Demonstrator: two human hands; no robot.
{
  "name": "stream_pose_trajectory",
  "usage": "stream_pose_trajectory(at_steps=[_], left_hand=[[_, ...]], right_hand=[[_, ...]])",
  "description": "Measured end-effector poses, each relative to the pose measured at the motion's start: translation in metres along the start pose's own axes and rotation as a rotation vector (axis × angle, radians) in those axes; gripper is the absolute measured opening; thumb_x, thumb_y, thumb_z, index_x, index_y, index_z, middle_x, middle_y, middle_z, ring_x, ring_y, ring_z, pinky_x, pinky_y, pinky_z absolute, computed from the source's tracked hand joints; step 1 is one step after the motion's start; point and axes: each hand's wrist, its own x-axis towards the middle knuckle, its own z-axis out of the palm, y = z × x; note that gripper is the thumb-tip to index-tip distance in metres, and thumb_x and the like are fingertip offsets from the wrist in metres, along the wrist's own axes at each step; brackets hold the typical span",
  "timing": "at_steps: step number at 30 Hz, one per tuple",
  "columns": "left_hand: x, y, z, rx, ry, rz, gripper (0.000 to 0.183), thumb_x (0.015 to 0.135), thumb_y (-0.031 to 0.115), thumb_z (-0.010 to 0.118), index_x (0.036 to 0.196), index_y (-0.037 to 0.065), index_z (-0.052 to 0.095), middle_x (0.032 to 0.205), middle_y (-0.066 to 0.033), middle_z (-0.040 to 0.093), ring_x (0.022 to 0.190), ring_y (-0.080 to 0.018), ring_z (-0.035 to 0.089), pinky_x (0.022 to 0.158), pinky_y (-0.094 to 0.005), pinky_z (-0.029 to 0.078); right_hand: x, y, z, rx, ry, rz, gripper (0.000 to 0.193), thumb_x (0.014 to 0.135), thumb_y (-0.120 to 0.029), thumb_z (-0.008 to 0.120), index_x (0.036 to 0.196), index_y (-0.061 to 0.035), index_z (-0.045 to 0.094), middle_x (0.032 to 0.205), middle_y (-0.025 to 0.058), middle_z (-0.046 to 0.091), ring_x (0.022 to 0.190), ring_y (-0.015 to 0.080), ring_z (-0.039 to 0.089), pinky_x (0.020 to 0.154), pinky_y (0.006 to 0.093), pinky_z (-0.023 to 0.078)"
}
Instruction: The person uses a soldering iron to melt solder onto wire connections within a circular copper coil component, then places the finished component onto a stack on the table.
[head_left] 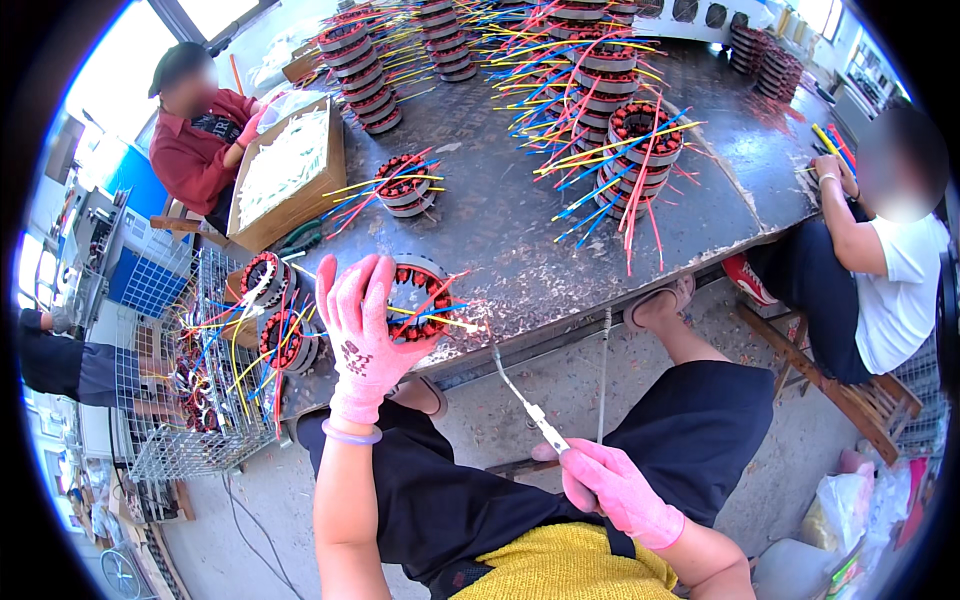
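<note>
My left hand point(362, 325), in a pink glove, grips the near left side of a motor stator point(418, 275) at the table's front edge. This ring has red insulation inside, with red, blue and yellow wires sticking out to the right. My right hand point(615, 490), also gloved in pink, is closed on the white handle of a soldering iron point(545, 428). Its long bent metal rod points up at the table edge, close to the stator's wire ends. Two more stators, an upper one point(265, 280) and a lower one point(288, 340), stand left of my left hand.
Tall stacks of wired stators point(605, 90) stand farther back on the dark worn table point(470, 180), with one short stack point(405, 185) nearer. A cardboard box point(290, 175), pliers point(300, 238) and a wire basket point(200, 440) are at left. Co-workers sit left point(195, 150) and right point(870, 240).
</note>
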Motion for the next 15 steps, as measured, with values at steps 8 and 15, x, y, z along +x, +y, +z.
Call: stream_pose_trajectory(at_steps=[8, 15], left_hand=[[0.0004, 0.0015, -0.0008, 0.023, 0.003, 0.004, 0.101, 0.051, 0.031, 0.094, 0.138, 0.007, 0.047, 0.134, -0.0117, 0.048, 0.132, -0.0399, 0.039, 0.115, -0.0571, 0.028], [-0.0008, 0.0001, -0.0005, 0.022, -0.006, 0.006, 0.099, 0.052, 0.032, 0.093, 0.137, 0.008, 0.047, 0.132, -0.0115, 0.049, 0.131, -0.0376, 0.041, 0.115, -0.0577, 0.028]], right_hand=[[0.0034, 0.0004, 0.001, -0.031, -0.008, -0.018, 0.038, 0.105, -0.027, 0.047, 0.129, -0.0015, 0.06, 0.065, -0.0048, 0.047, 0.058, 0.0034, 0.038, 0.054, 0.0203, 0.03], [0.0011, -0.0087, 0.0055, -0.052, 0.009, -0.001, 0.038, 0.104, -0.027, 0.048, 0.129, -0.0005, 0.06, 0.065, -0.0051, 0.047, 0.057, 0.0037, 0.038, 0.054, 0.0206, 0.03]])
